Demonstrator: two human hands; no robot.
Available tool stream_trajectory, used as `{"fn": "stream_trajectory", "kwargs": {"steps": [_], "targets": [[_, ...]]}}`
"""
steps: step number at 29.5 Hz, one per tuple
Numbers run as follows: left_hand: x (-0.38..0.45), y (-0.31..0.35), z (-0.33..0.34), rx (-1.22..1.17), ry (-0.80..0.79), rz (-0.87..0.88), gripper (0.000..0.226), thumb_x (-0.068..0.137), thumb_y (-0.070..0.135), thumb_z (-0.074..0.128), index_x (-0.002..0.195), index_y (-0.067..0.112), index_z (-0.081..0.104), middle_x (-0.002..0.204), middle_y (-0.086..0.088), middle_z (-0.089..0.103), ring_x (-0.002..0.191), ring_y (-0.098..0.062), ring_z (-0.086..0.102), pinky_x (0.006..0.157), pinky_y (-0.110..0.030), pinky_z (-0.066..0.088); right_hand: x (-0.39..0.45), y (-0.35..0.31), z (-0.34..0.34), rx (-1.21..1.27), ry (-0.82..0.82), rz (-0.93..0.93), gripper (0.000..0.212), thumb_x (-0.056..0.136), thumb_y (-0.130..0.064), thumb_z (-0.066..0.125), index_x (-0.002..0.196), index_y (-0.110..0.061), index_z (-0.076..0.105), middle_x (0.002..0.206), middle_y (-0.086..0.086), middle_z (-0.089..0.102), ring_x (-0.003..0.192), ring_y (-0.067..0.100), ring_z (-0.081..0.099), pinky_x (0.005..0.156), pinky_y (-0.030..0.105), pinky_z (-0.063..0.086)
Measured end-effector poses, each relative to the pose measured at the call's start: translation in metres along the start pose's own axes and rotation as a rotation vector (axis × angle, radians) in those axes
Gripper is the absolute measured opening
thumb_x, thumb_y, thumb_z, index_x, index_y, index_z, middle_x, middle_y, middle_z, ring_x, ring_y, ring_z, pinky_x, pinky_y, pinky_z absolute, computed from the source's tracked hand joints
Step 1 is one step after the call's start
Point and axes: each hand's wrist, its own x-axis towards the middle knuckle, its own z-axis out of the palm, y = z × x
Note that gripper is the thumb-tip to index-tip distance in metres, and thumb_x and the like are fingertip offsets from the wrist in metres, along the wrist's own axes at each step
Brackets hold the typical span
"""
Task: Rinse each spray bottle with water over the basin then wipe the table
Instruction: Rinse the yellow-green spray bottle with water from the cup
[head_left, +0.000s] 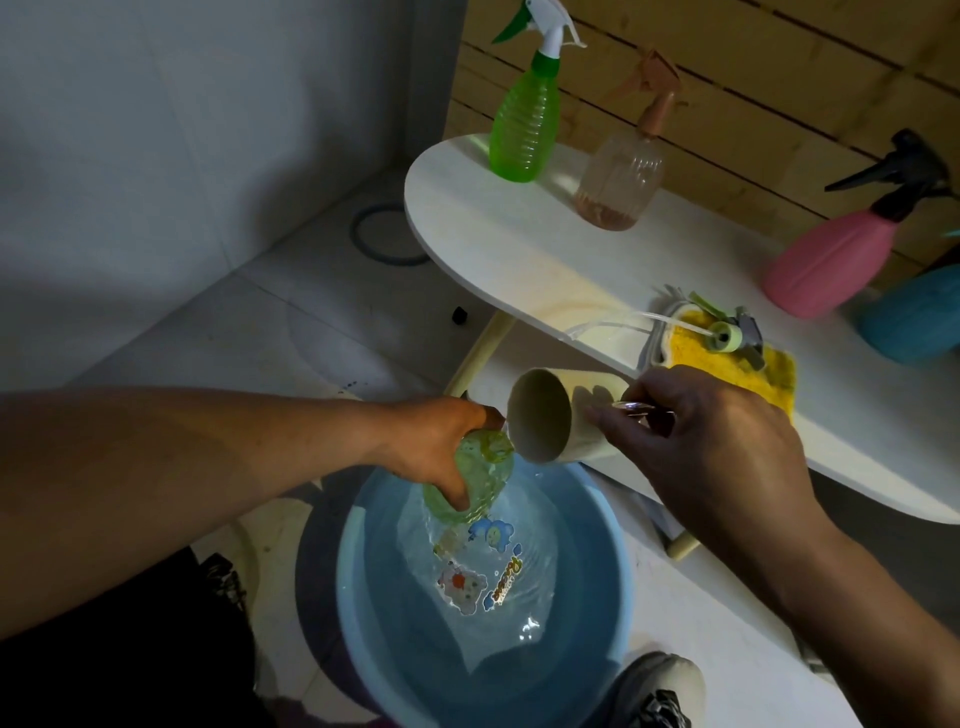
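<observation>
My left hand (439, 441) grips a pale green bottle (475, 480) with its spray head off, tilted over the blue basin (353, 587). Water runs off the bottle into the basin below. My right hand (706, 447) holds a cream cup (550, 415) by its handle, tipped on its side with the mouth toward the bottle. The removed spray head (730, 338) with its tube lies on a yellow cloth (727, 366) on the white table (545, 260).
On the table stand a green spray bottle (524, 119), a clear pinkish one (621, 176), a pink one with a dark head (841, 260) and a blue one (919, 317) at the right edge. A shoe (660, 691) is beside the basin. A wooden wall backs the table.
</observation>
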Motion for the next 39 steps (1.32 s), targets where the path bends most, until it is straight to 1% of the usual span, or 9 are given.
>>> {"fn": "stream_trajectory", "kwargs": {"steps": [5,9,13,19,22,30,32,35,39], "targets": [[0.002,-0.002,0.001,0.006,-0.013,-0.004,0.095,0.067,0.035,0.095,0.147,0.028,0.045,0.135,0.008,0.060,0.119,-0.015,0.060,0.100,-0.035,0.055,-0.002,-0.003,-0.001,-0.022,0.035,-0.032,0.029,0.089,-0.058,0.062,0.079,-0.031,0.066,0.070,-0.012,0.054,0.061,0.015,0.052,0.053,0.026,0.030],[0.002,-0.002,0.001,0.004,-0.020,-0.001,0.089,0.067,0.032,0.096,0.143,0.029,0.049,0.124,0.010,0.063,0.109,-0.013,0.063,0.093,-0.030,0.057,-0.003,-0.002,0.000,-0.056,0.061,-0.058,0.030,0.089,-0.057,0.063,0.079,-0.029,0.067,0.072,-0.009,0.059,0.063,0.019,0.055,0.053,0.029,0.039],[0.004,-0.003,0.003,0.028,-0.020,-0.005,0.095,0.066,0.036,0.096,0.146,0.030,0.046,0.125,0.011,0.062,0.110,-0.013,0.062,0.090,-0.025,0.054,-0.004,-0.003,0.001,-0.075,0.075,-0.089,0.029,0.090,-0.054,0.064,0.080,-0.028,0.067,0.073,-0.008,0.058,0.064,0.019,0.055,0.052,0.032,0.044],[0.005,-0.004,0.003,0.046,-0.009,0.005,0.086,0.065,0.037,0.096,0.139,0.032,0.052,0.122,0.014,0.061,0.112,-0.013,0.061,0.090,-0.028,0.054,-0.005,-0.005,0.000,-0.117,0.086,-0.139,0.027,0.093,-0.052,0.064,0.083,-0.028,0.068,0.076,-0.009,0.060,0.067,0.018,0.057,0.050,0.034,0.046],[0.005,-0.005,0.003,0.034,-0.008,0.007,0.087,0.066,0.036,0.096,0.140,0.034,0.050,0.118,0.018,0.057,0.112,-0.011,0.059,0.088,-0.023,0.050,-0.005,-0.005,-0.001,-0.150,0.098,-0.175,0.027,0.094,-0.051,0.062,0.085,-0.026,0.069,0.076,-0.007,0.060,0.067,0.019,0.057,0.049,0.032,0.046],[0.005,-0.003,0.003,0.061,-0.002,0.024,0.085,0.068,0.036,0.094,0.140,0.031,0.049,0.117,0.018,0.051,0.108,-0.009,0.054,0.084,-0.021,0.045,-0.009,-0.007,-0.002,-0.238,0.134,-0.261,0.025,0.095,-0.046,0.065,0.085,-0.023,0.069,0.075,-0.004,0.058,0.068,0.023,0.057,0.046,0.026,0.036],[0.004,-0.001,0.002,0.059,-0.005,0.020,0.087,0.070,0.036,0.094,0.143,0.030,0.047,0.120,0.018,0.049,0.110,-0.008,0.051,0.087,-0.021,0.045,-0.009,-0.007,-0.001,-0.258,0.146,-0.293,0.022,0.094,-0.043,0.068,0.086,-0.023,0.070,0.076,-0.003,0.059,0.067,0.024,0.058,0.047,0.025,0.034],[0.002,0.000,0.002,0.037,-0.005,0.007,0.084,0.070,0.036,0.094,0.141,0.030,0.049,0.123,0.016,0.051,0.116,-0.012,0.055,0.093,-0.026,0.051,-0.010,-0.006,0.000,-0.287,0.156,-0.346,0.023,0.098,-0.042,0.065,0.087,-0.022,0.069,0.078,-0.001,0.060,0.067,0.024,0.057,0.048,0.026,0.031],[0.000,0.003,0.001,0.023,-0.006,0.010,0.084,0.072,0.034,0.093,0.143,0.029,0.048,0.123,0.016,0.050,0.114,-0.008,0.051,0.096,-0.025,0.048,-0.013,-0.006,0.001,-0.315,0.179,-0.404,0.026,0.099,-0.042,0.061,0.086,-0.021,0.068,0.080,-0.001,0.059,0.067,0.024,0.057,0.051,0.026,0.027]]}}
